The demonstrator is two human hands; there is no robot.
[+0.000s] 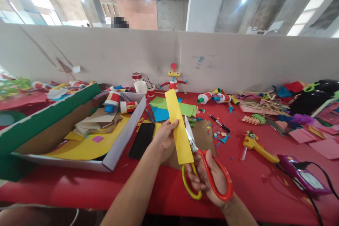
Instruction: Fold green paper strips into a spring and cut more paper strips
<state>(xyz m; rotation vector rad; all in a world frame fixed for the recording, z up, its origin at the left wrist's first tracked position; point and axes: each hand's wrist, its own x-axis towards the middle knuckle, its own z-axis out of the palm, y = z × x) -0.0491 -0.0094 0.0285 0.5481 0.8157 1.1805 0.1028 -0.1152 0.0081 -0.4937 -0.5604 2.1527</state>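
A strip of yellow paper is pinched between the thumb and fingers of my left hand, held up over the table. My right hand has its fingers through the handles of a pair of scissors, one handle red and the other yellow. The scissor blades are parted and lie along the right edge of the strip; part of the lower blade is hidden behind the paper. Beneath both hands is a brown cardboard sheet, with a black phone to its left.
On the left stands an open box of paper scraps and decorated cups. A paper-cup figure leans by the wall. Green paper lies in front of it. A yellow glue gun and its cable are at right, near a purple device.
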